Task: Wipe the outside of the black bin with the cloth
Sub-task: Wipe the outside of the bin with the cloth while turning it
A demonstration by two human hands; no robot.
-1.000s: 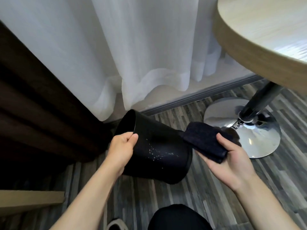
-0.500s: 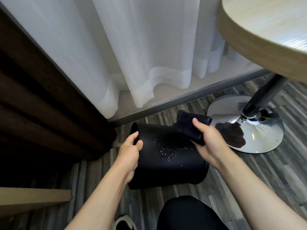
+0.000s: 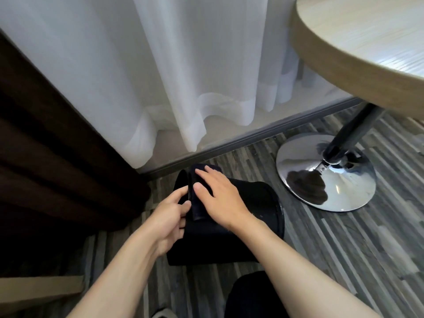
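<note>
Lying on its side at lower centre of frame, round black plastic bin (image 3: 250, 216) points mouth upper left; right hand (image 3: 216, 198) flat on folded dark cloth (image 3: 197, 203), left hand (image 3: 168, 222) grips rim.

Black bin (image 3: 259, 203): smooth matt surface, looks like plastic, faint pale specks near its right end. Cloth (image 3: 199, 203): dark, soft, folded fabric, matt. Floor (image 3: 344, 249): striped grey wood-look planks, low sheen. Round bench top (image 3: 358, 42), far right: pale wood grain, satin finish. Bench base (image 3: 305, 161): polished chrome, mirror-bright. Sheer curtain (image 3: 160, 65): white, translucent cloth. Drape (image 3: 46, 145), left: dark brown, matt fabric.
</note>
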